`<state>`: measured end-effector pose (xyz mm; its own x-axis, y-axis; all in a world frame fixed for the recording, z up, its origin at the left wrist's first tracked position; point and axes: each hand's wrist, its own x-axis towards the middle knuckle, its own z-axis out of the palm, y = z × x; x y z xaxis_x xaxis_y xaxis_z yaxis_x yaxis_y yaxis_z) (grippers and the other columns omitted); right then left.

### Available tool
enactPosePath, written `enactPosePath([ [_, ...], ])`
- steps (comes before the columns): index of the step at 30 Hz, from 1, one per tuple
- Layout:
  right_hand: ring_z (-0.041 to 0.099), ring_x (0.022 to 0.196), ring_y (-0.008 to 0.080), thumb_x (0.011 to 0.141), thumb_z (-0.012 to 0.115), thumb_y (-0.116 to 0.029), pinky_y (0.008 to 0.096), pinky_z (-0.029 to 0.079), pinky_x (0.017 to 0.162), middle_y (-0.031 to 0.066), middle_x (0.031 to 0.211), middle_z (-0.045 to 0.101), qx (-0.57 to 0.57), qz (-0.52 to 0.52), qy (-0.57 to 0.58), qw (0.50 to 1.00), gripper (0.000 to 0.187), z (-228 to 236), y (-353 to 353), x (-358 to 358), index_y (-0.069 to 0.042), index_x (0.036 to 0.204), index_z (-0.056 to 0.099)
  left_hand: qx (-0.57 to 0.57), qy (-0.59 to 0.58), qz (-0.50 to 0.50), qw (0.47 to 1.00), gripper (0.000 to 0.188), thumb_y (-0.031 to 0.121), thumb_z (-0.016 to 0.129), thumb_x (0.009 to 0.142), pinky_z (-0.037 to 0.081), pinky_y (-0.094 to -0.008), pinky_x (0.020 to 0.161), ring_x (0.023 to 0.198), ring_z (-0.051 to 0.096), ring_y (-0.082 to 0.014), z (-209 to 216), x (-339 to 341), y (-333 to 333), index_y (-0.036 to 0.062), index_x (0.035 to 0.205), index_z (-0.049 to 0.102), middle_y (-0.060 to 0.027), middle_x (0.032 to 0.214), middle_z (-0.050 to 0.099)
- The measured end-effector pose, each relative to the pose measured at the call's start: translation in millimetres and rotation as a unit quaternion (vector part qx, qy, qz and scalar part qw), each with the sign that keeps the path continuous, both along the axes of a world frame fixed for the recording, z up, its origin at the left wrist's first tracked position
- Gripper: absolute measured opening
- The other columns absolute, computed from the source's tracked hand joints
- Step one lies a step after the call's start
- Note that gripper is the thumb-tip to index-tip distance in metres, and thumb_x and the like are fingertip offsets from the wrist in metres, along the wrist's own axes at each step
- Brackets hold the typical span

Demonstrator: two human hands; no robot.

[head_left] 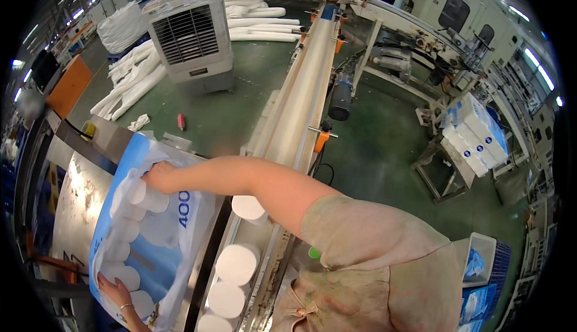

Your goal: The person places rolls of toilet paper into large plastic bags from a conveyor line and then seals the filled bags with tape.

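Observation:
An open plastic bag [198, 224], blue and white, lies at the left with a row of white paper rolls [126, 231] inside it. My right arm reaches across to the bag's far end. There my right hand [159, 177] is closed, knuckles bent, next to a roll and the bag's edge; what its fingers grip is hidden. At the near end my left hand [117, 293] lies on the rolls in the bag with its fingers stretched out. More white rolls [237, 264] stand in a line on the conveyor just right of the bag.
A narrow conveyor belt [303, 91] runs away from me. Left of it stands an air cooler [189, 43], with long white tubes [135, 79] on the floor. Packed rolls [475, 134] sit on a stand at the right, and a crate [481, 260] is beside me.

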<state>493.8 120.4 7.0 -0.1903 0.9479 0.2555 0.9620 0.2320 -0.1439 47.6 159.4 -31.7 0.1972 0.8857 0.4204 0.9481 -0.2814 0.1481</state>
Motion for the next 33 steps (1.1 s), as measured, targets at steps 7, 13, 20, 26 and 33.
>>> enactPosePath([
  [7, 0.053, 0.112, 0.0317, 0.070, 0.065, -0.009, 0.0443, 0.051, 0.081, 0.0109, 0.125, 0.053, -0.105, 0.128, -0.045, 0.985, 0.051, 5, 52, -34, -0.016, 0.120, 0.053, -0.208, -0.031, 0.007, 0.978, 0.095, 0.021, 0.073, 0.068, 0.029, -0.0386, 0.106, 0.129, 0.032, -0.0382, 12, -11, 7, -0.0032, 0.141, 0.018, -0.0254, 0.142, 0.030],
  [13, 0.056, 0.108, 0.0312, 0.044, 0.084, -0.017, 0.0428, 0.049, 0.084, 0.0126, 0.112, 0.060, -0.016, 0.140, -0.187, 0.972, 0.066, 28, 45, -50, -0.015, 0.106, 0.062, -0.205, 0.112, -0.035, 0.972, 0.106, 0.022, 0.081, 0.056, 0.031, -0.0433, 0.103, 0.127, 0.035, -0.0373, 47, -10, -59, -0.0016, 0.140, 0.021, -0.0235, 0.138, 0.036],
  [20, 0.052, 0.106, 0.0331, 0.060, 0.077, -0.023, 0.0397, 0.042, 0.091, 0.0177, 0.111, 0.052, 0.018, 0.078, 0.200, 0.976, 0.075, 115, -155, 90, -0.002, 0.120, 0.038, -0.102, -0.198, -0.080, 0.972, 0.087, 0.019, 0.079, 0.059, 0.038, -0.0359, 0.096, 0.112, 0.048, -0.0324, 141, 126, -196, -0.0049, 0.129, 0.032, -0.0220, 0.118, 0.048],
  [26, 0.047, 0.116, 0.0343, 0.053, 0.078, -0.014, 0.0375, 0.040, 0.096, 0.0172, 0.122, 0.049, -0.123, 0.052, 0.090, 0.987, 0.086, 133, -243, 212, -0.004, 0.128, 0.037, -0.252, -0.189, -0.122, 0.941, 0.091, 0.023, 0.082, 0.060, 0.031, -0.0368, 0.104, 0.121, 0.042, -0.0295, 122, 205, -315, -0.0023, 0.131, 0.031, -0.0184, 0.127, 0.043],
  [33, 0.047, 0.104, 0.0395, 0.053, 0.074, -0.007, 0.0428, 0.042, 0.090, 0.0174, 0.113, 0.047, -0.181, 0.233, -0.010, 0.955, 0.075, 72, -243, 174, -0.004, 0.121, 0.041, -0.252, -0.133, -0.189, 0.940, 0.092, 0.021, 0.082, 0.058, 0.035, -0.0433, 0.100, 0.116, 0.039, -0.0412, 69, 272, -307, -0.0009, 0.130, 0.029, -0.0248, 0.125, 0.039],
])
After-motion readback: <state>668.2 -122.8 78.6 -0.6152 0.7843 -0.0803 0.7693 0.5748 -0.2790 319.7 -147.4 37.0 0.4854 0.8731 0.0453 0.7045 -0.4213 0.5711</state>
